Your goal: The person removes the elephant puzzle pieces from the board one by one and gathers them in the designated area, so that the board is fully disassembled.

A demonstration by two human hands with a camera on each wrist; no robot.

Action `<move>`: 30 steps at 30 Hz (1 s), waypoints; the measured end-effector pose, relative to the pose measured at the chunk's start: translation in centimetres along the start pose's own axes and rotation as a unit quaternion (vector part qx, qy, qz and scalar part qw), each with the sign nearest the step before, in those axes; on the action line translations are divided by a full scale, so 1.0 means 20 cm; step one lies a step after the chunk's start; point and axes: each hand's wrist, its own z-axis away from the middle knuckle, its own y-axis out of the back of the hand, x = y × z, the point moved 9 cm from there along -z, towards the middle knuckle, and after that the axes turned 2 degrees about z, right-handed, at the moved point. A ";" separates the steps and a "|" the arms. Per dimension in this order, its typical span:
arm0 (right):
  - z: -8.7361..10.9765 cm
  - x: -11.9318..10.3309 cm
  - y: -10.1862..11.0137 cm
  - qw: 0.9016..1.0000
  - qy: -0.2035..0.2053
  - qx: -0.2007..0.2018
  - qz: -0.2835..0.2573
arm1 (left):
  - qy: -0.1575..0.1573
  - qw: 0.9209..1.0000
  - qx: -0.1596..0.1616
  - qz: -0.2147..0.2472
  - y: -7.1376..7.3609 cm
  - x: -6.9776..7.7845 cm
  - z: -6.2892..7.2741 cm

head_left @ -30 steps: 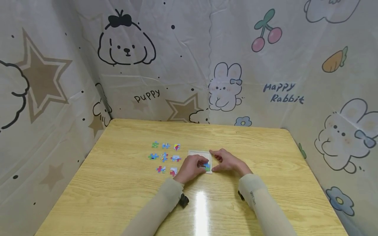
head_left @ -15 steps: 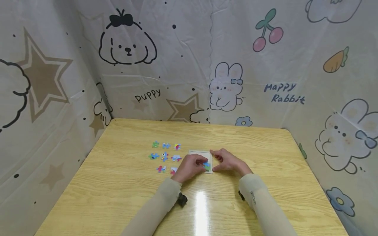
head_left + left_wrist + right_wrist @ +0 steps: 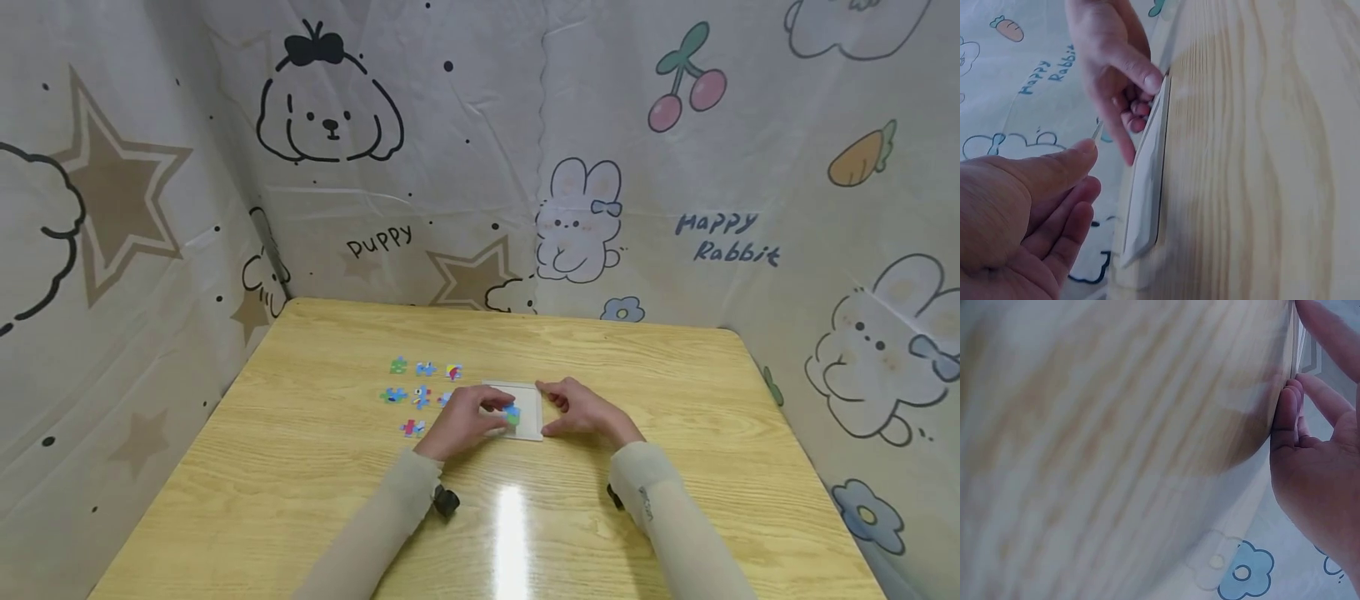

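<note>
Between thumb and fingers, my left hand (image 3: 461, 422) pinches a blue and green jigsaw piece (image 3: 512, 414) above the left part of a white puzzle tray (image 3: 529, 404). The left wrist view has that piece nearly edge-on, a thin sliver at the thumb tip, apart from the tray. My right hand (image 3: 588, 408) touches the tray's right edge, thumb near the front corner and index finger at the back corner. Its other fingers are curled in, as the right wrist view also shows. The visible inside of the tray is bare; my left hand hides its left part.
Left of the tray, loose jigsaw pieces lie in rough rows, among them a green piece (image 3: 398, 365), a yellow and red piece (image 3: 453, 372) and a red piece (image 3: 412, 427). My left hand covers some. A printed curtain (image 3: 480, 167) surrounds the wooden table (image 3: 315, 467).
My left hand has drawn back to the left with the jigsaw piece, away from the tray's right side, baring more of the inside. The right hand has kept its place at the tray's edge.
</note>
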 end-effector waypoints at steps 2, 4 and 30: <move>0.00 0.00 0.00 1.000 0.000 0.001 -0.001 | -0.005 1.000 0.005 0.000 0.03 -0.01 0.01; 0.00 0.00 0.00 1.000 -0.001 0.001 -0.006 | -0.009 1.000 0.011 0.004 0.06 -0.01 0.02; -0.01 -0.01 -0.01 1.000 -0.001 -0.004 -0.016 | 0.021 0.998 0.058 0.011 0.49 -0.23 0.35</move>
